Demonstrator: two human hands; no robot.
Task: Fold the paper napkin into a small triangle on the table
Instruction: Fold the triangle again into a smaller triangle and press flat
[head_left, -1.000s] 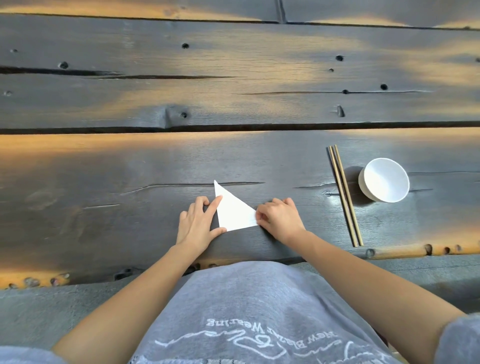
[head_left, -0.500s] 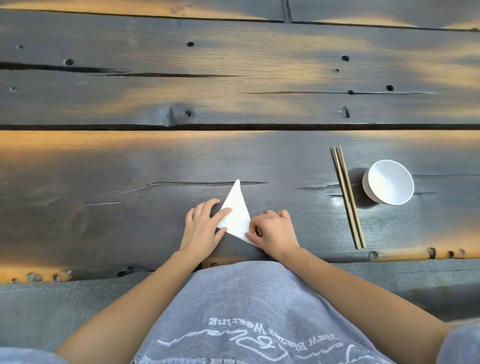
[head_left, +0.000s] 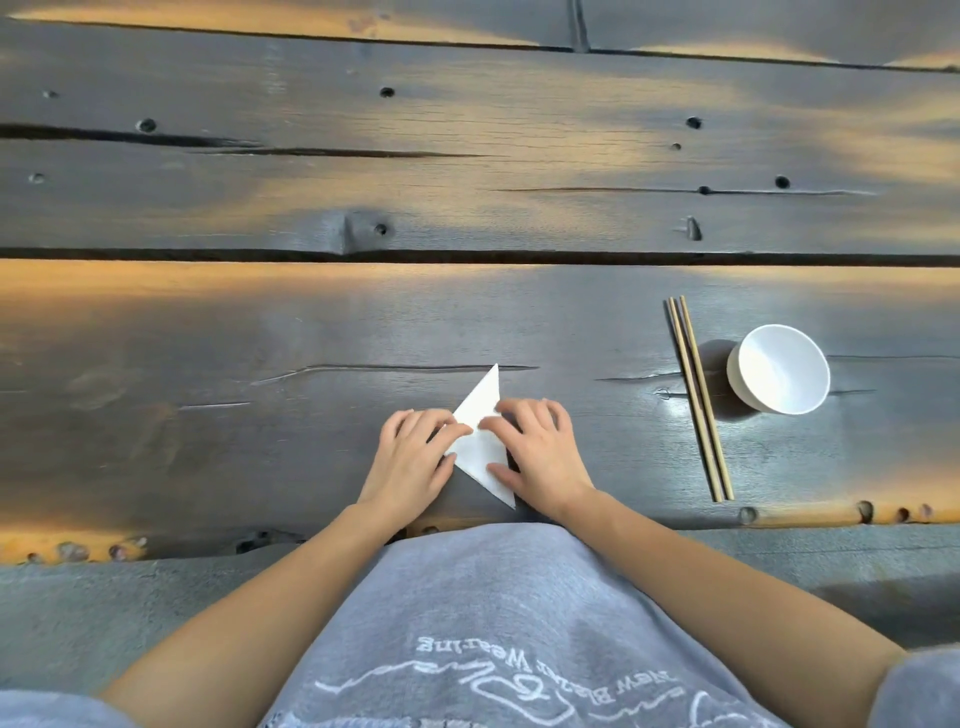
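White paper napkin (head_left: 480, 441), already a narrow triangle, lies flat on dark weathered plank tabletop (head_left: 260, 338) near its front edge. Left hand (head_left: 413, 460) and right hand (head_left: 537, 457) press flat on it, fingers spread, gripping nothing, probably to set the crease. Paper thin, matte, sharp-cornered.

Table (head_left: 260, 332): dark weathered wood, cracked, knotted, showing a faint sheen. Napkin (head_left: 480, 447): matt white paper. Chopsticks (head_left: 698, 400): bare wood. Bowl (head_left: 779, 369): looking smooth, glossy white. Shirt (head_left: 493, 613): grey cloth.

Grey shirt (head_left: 467, 623): upside-down print "New Blazer Wearing", approx.
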